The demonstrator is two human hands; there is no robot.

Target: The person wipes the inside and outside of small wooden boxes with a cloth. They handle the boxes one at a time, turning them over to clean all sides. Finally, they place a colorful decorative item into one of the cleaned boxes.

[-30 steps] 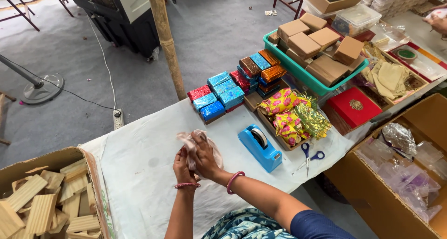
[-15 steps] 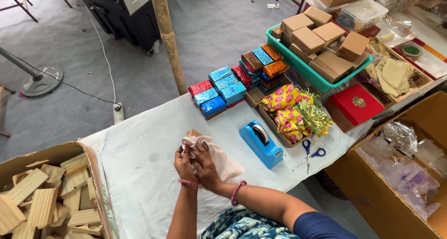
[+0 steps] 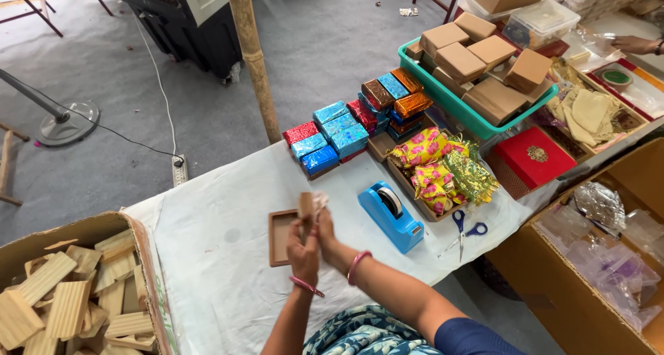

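Desk (image 3: 228, 230) under white cloth carries our blue tape dispenser (image 3: 391, 217) and shallow brown tray (image 3: 280, 237). Above that tray, our left hand (image 3: 303, 253) and right hand (image 3: 324, 223) close together around a small wooden piece (image 3: 306, 206).

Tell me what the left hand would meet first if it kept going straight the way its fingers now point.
The left hand points up and away across the table. It already touches the small wooden piece; beyond that, probably the blue foil-wrapped boxes, though depth is hard to judge.
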